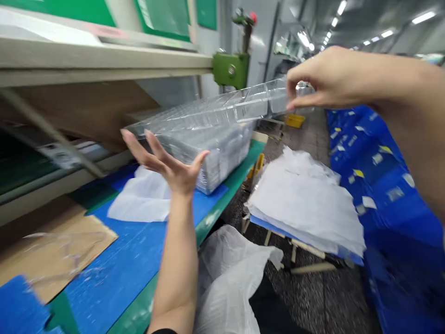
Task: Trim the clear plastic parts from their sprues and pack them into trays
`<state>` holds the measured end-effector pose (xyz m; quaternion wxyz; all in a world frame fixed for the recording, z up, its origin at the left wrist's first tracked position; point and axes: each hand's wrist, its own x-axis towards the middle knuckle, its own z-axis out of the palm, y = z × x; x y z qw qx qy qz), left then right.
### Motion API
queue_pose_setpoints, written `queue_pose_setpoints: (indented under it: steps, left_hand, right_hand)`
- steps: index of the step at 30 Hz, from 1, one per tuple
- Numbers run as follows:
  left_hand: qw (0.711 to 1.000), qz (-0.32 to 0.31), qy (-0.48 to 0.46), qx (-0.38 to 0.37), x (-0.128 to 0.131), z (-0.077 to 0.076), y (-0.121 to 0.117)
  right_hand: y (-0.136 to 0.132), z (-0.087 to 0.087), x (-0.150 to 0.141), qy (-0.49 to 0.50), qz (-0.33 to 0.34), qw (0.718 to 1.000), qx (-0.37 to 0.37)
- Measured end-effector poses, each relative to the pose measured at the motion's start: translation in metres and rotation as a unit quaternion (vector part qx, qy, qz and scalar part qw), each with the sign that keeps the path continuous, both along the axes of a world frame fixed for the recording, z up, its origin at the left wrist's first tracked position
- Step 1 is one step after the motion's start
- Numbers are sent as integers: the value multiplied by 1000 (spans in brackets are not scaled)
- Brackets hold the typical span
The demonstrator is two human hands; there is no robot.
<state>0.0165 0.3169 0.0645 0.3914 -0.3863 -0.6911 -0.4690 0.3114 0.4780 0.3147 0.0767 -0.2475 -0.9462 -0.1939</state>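
A clear plastic tray with moulded compartments is tilted above the bench, its right end higher than its left. At that right end, my right hand pinches the edge between thumb and fingers. My left hand is open with fingers spread, under the tray's near left corner; the fingertips reach its edge, but I cannot tell how firmly they touch. Directly below stands a stack of clear trays with pale contents. A thin white sheet lies beside the stack on the blue mat.
White sheets are piled on a low stand at the right. Another white sheet hangs over my lap. Cardboard lies on the bench's left. Blue bins line the right side. A green machine stands behind, beside an overhead shelf.
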Motion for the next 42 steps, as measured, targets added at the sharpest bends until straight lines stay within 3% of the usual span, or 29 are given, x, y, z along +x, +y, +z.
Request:
queue_pose_setpoints:
  steps: [2,5,7,10,13,16,20,24,27,29,35,42]
  left_hand:
    - [986,-61,112,-104,0,29,-3]
    - [924,-167,235,-250,15,53,15]
    - [896,-195,278,-287,38,55,33]
    - [848,-230,369,-302,85,41,59]
    - [776,-299,462,-310,135,8,75]
    - [741,-351,443,-362,170,-45,82]
    - [703,-413,325,-479,188,-118,92]
    - [661,-445,317,-515,184,-164,108]
    - [633,-466,317,-531,173,-180,118]
    - [634,-466,309,-535,165,-186,122]
    - [643,-453,265,-557,152,-195,125]
    - [624,-473,230,-578,155,-193,125]
  right_hand:
    - [7,-43,65,-72,22,997,-3]
    - [-3,-110,157,-60,84,994,-33]
    - [-18,-149,215,-10,63,998,-18]
    - [-44,-199,295,64,-44,997,28]
    - [-72,-244,356,99,-113,988,25]
    - [-95,-293,386,96,-152,984,6]
    - [-100,-364,389,83,-174,980,-56]
    - [-91,-422,382,86,-182,973,-111]
    - [-86,-444,379,88,-183,969,-139]
    - [-83,-450,378,89,-183,967,-153]
    - [-77,-445,374,86,-171,959,-209]
    - [-74,-439,365,72,-184,953,-231]
